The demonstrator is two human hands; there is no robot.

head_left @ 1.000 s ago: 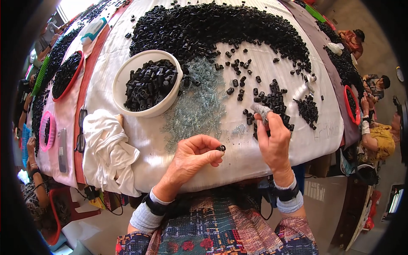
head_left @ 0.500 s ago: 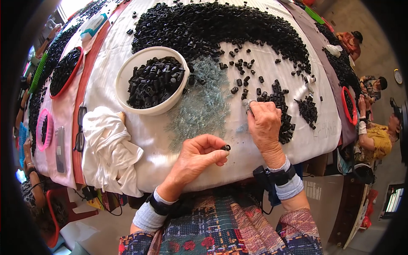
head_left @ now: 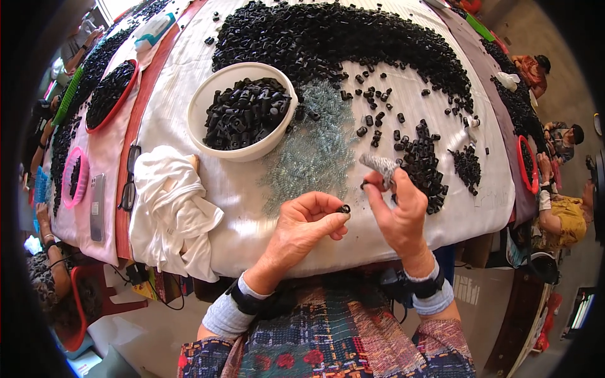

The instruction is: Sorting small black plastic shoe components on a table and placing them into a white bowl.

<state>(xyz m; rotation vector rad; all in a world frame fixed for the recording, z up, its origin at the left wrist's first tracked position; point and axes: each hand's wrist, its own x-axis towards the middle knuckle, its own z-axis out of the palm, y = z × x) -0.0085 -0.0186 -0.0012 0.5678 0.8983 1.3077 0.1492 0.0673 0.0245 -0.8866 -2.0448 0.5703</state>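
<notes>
The left hand (head_left: pixel 309 220) pinches a small black ring-shaped part (head_left: pixel 344 208) between thumb and forefinger, just below the patch of clear springs (head_left: pixel 315 148). The right hand (head_left: pixel 398 208) is closed around a bundle of springs (head_left: pixel 380 164) and pinches another small black piece (head_left: pixel 364 185) at its fingertips, to the right of the spring patch. A white bowl (head_left: pixel 217 94) of black parts stands upper left of the patch. A crumpled white cloth (head_left: pixel 170 208) lies left of it.

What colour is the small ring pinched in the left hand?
Black. The ring sits between the left hand's fingertips, clearest in the head view.
</notes>
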